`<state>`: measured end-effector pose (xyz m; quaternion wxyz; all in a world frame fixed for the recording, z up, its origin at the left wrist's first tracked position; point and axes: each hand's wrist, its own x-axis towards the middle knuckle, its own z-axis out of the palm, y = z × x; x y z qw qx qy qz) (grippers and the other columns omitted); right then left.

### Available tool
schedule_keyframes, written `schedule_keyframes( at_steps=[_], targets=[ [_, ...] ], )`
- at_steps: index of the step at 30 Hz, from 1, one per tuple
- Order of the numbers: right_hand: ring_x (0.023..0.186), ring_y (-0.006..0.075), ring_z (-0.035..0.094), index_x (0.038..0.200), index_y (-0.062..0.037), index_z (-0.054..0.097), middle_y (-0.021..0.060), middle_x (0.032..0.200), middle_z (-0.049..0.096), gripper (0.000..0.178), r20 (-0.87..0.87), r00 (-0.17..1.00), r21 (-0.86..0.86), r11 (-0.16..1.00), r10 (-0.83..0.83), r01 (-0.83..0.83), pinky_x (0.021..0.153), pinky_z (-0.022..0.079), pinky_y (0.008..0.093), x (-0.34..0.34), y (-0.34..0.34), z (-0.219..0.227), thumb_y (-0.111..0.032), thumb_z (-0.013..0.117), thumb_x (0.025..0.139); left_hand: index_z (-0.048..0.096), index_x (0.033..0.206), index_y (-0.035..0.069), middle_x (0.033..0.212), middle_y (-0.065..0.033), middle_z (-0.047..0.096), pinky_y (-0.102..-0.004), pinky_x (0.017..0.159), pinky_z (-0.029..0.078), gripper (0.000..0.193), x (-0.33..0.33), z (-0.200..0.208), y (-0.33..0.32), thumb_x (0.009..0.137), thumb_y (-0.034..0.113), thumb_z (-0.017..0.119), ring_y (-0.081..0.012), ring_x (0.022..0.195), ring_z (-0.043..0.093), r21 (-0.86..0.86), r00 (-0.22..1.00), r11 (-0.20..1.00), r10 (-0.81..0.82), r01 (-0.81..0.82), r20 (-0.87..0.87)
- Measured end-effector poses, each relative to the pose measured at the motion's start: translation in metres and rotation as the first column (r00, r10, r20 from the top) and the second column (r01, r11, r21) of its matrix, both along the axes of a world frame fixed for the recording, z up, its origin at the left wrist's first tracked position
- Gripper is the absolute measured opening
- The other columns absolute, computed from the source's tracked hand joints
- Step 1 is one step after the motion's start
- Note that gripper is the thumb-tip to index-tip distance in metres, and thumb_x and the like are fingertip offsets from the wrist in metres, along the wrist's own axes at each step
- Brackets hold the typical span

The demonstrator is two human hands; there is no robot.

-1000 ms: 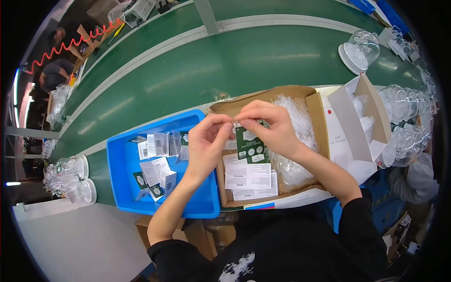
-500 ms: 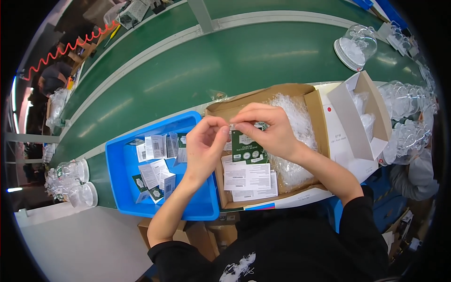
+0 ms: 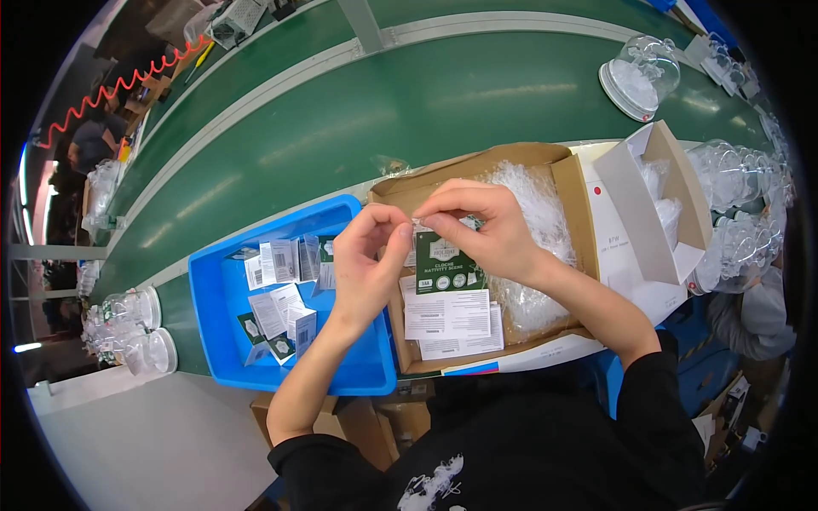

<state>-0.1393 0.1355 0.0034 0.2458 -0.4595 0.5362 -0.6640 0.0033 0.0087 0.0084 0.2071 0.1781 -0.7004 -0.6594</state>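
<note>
My left hand (image 3: 371,255) and my right hand (image 3: 481,223) meet over the open cardboard box, thumbs and forefingers pinched together. What lies between the fingertips is too small to make out. Right below them is a green and white printed card (image 3: 449,261); whether it hangs from the fingers or rests in the box I cannot tell. White printed leaflets (image 3: 452,317) lie beneath it. Beside my right hand, a heap of thin white plastic strands (image 3: 532,247) fills the right part of the cardboard box (image 3: 573,192).
To the left stands a blue bin (image 3: 341,358) with several folded cards (image 3: 274,311). A clear dome on a white base (image 3: 635,85) sits on the green bench (image 3: 341,128). At right are a white carton (image 3: 652,204) and several more domes (image 3: 733,247); others (image 3: 141,332) stand far left.
Both hands stay pinched together above the green card, with only slight finger movement. The whole view has shifted a little.
</note>
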Motion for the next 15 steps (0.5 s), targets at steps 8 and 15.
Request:
schedule_keyframes(
  at_steps=[8,15],
  targets=[
    [0.078,0.0136,0.064,0.097,0.0003,0.071,0.0084,0.09,0.068,0.012,-0.103,0.995,0.025,1.0,-0.013,0.015,0.068,0.051,0.0245,-0.0004,0.0003,-0.0006,0.001,0.066,0.086,0.058,0.094,-0.002,0.092,-0.0033,0.06,-0.0216,0.074,0.049,0.006,-0.0006,-0.0013,0.0009,0.091,0.001,0.062,-0.0082,0.083,0.061,-0.069,1.0,0.998,0.004,-0.005,-0.012],
    [0.078,0.0142,0.064,0.096,0.0002,0.071,0.0086,0.089,0.068,0.012,-0.081,0.997,0.036,0.999,-0.014,0.017,0.067,0.051,0.0251,0.0009,0.0014,-0.0014,0.001,0.066,0.086,0.058,0.095,-0.003,0.091,-0.0032,0.059,-0.0217,0.074,0.049,0.007,0.0018,-0.0016,0.0015,0.09,0.001,0.062,-0.0085,0.083,0.06,-0.061,1.0,0.998,0.007,-0.008,-0.024]
  ],
)
